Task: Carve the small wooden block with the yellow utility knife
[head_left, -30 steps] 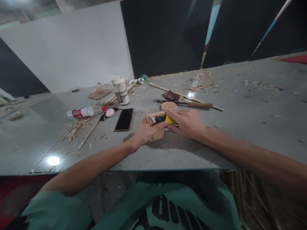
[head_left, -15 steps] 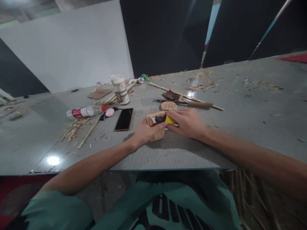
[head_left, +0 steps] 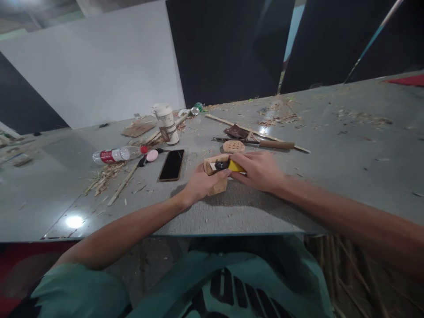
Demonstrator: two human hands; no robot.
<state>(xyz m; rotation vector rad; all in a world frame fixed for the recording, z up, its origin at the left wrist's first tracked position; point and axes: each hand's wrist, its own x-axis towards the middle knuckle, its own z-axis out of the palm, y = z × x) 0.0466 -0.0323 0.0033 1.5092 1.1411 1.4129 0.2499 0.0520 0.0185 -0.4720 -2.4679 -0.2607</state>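
My left hand [head_left: 199, 182] is closed around a pale wooden block [head_left: 217, 188] near the table's front edge, its thumb lying across toward the tool. In my right hand [head_left: 260, 171] is a yellow and black utility knife [head_left: 236, 166], gripped with the fingers wrapped over its handle. The knife's short blade points left, against the block's upper part; whether it cuts in cannot be made out. Just beyond the hands lies an oval wooden piece [head_left: 233, 146] with several small holes. Part of the block is hidden by my fingers.
A phone [head_left: 171, 165] lies left of my hands. Farther left are a plastic bottle [head_left: 119, 154], a paper cup [head_left: 166, 124] and wood shavings [head_left: 105, 177]. Behind the hands rests a wooden-handled tool [head_left: 275, 144] beside a thin wooden strip [head_left: 212, 117] and a dark brown piece [head_left: 236, 131].
Both hands keep their hold on the block and the knife, almost in the same place. Only a very slight shift shows; the table items lie as before.
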